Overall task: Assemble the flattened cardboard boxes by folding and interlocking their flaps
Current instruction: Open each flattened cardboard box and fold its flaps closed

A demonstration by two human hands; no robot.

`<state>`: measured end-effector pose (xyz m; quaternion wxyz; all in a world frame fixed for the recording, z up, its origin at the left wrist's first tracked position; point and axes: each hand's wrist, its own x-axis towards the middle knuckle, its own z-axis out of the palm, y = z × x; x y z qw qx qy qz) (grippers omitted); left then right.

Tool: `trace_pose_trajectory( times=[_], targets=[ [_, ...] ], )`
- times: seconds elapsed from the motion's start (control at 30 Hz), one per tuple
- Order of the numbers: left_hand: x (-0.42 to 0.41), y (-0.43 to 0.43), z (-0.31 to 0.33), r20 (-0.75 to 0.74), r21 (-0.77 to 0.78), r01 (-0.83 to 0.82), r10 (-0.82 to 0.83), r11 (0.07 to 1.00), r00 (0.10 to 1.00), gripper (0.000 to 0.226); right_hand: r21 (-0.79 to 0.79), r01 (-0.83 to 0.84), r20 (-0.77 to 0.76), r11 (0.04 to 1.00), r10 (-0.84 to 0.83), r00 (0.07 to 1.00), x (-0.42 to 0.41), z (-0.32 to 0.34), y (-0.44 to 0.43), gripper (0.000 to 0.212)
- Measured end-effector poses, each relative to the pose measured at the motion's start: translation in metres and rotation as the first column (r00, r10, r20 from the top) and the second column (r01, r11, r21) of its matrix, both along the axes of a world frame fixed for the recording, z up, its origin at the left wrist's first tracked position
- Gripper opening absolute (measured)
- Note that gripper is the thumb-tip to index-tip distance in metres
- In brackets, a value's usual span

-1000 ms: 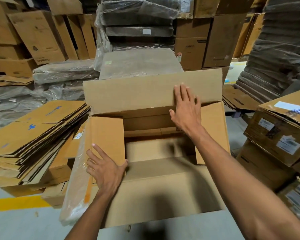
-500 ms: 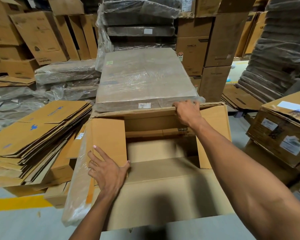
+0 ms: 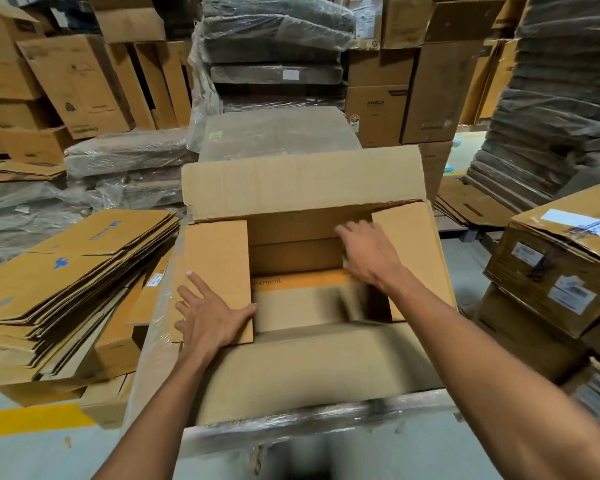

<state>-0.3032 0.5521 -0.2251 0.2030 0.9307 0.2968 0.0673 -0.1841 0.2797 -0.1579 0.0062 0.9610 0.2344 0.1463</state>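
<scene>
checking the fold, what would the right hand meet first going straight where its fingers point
Probably the far inner wall of the open brown cardboard box, below its raised far flap; the right hand is blurred, so depth is unsure.

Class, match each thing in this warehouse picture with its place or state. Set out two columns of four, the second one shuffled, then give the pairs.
Column one:
1. left hand
2. right hand
3. far flap
4. stack of flattened boxes

Column two:
A. stands up at the back of the cardboard box
B. lies flat on the left side flap
C. piled to the left of the box
D. held in the box's opening

Pairs: 1-B; 2-D; 3-A; 4-C
</scene>
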Motion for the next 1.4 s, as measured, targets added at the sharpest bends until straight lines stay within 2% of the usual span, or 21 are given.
trace_pose_trajectory(
  times=[0.07,0.1,0.17,0.23,0.37,0.47,0.63,0.77,0.9,1.0,1.1,1.2,1.23,1.3,1.33,1.4],
  targets=[
    [0.0,-0.002,-0.001,-0.004,0.007,-0.014,0.014,1.0,1.0,0.148,-0.181,-0.004,-0.134,0.984,-0.02,0.991,-0.014,-0.02,0.001,0.037],
    [0.0,-0.003,-0.002,-0.005,0.009,-0.017,0.017,1.0,1.0,0.148,-0.272,0.022,-0.153,0.962,-0.066,0.986,-0.019,-0.03,-0.001,0.032],
    [0.0,-0.004,-0.001,-0.002,0.004,-0.017,0.017,1.0,1.0,0.148,-0.38,0.132,-0.128,0.916,-0.194,0.973,-0.023,-0.042,-0.009,0.027],
    [0.0,-0.004,0.001,0.0,-0.001,-0.019,0.019,1.0,1.0,0.147,-0.412,0.212,-0.075,0.886,-0.264,0.961,-0.026,-0.038,-0.016,0.023],
    [0.001,-0.004,0.004,0.001,-0.024,-0.023,0.023,0.999,1.0,0.146,-0.362,0.246,0.064,0.899,-0.24,0.969,-0.034,-0.014,-0.016,0.02],
    [0.004,-0.004,0.004,0.014,-0.039,-0.029,0.03,0.999,0.999,0.145,-0.325,0.329,0.172,0.887,-0.287,0.942,-0.04,0.008,-0.021,0.019],
    [0.007,-0.006,0.006,0.027,-0.049,-0.027,0.029,0.998,0.999,0.143,-0.282,0.55,0.15,0.786,-0.53,0.835,-0.031,0.037,-0.062,0.02],
    [0.011,-0.008,0.008,0.025,-0.043,-0.03,0.031,0.999,0.999,0.143,-0.23,0.608,0.13,0.76,-0.595,0.793,-0.011,0.003,-0.105,0.042],
    [0.012,-0.012,0.011,-0.002,-0.02,-0.039,0.039,0.999,0.999,0.136,-0.15,0.545,-0.098,0.825,-0.56,0.822,-0.008,-0.033,-0.126,0.058],
    [0.012,-0.011,0.013,-0.03,-0.032,-0.031,0.03,0.999,0.999,0.131,-0.092,0.496,-0.217,0.864,-0.503,0.836,-0.002,-0.044,-0.13,0.053],
    [0.013,-0.01,0.017,-0.016,-0.061,-0.02,0.019,0.998,1.0,0.132,-0.052,0.507,-0.248,0.86,-0.503,0.828,0.0,-0.038,-0.128,0.049],
    [0.015,-0.007,0.02,-0.005,-0.113,-0.022,0.021,0.993,1.0,0.134,0.051,0.493,-0.137,0.868,-0.483,0.865,-0.013,-0.027,-0.116,0.042],
    [0.016,-0.006,0.021,-0.004,-0.124,-0.022,0.022,0.992,1.0,0.134,0.146,0.455,-0.132,0.878,-0.439,0.889,-0.022,-0.024,-0.109,0.041],
    [0.019,-0.006,0.023,-0.001,-0.144,-0.023,0.023,0.989,1.0,0.135,0.394,0.389,-0.296,0.833,-0.285,0.911,-0.047,-0.017,-0.091,0.036],
    [0.021,-0.005,0.024,0.001,-0.154,-0.02,0.02,0.988,1.0,0.136,0.466,0.383,-0.42,0.798,-0.182,0.889,-0.063,-0.014,-0.082,0.033],
    [0.026,-0.004,0.028,0.002,-0.181,-0.013,0.013,0.983,1.0,0.139,0.507,0.35,-0.564,0.788,-0.004,0.826,-0.093,-0.014,-0.065,0.028]
  ],
)
